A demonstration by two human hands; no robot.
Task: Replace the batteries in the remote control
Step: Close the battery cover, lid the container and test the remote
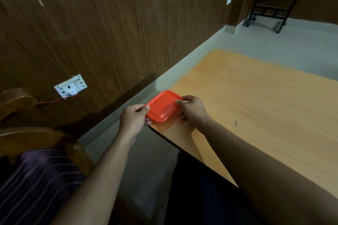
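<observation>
At the near left corner of the orange-brown table (265, 100), a red lid (163, 106) with rounded corners was held between both hands, and whether it sat on a container could not be told. The left hand (134, 118) pinched its left edge, thumb on top and fingers curled beneath, while the right hand (192, 109) gripped its right edge the same way. No remote control or batteries were visible; a white wall socket (71, 86) with a red cord plugged in sat on the wood-panelled wall to the left.
</observation>
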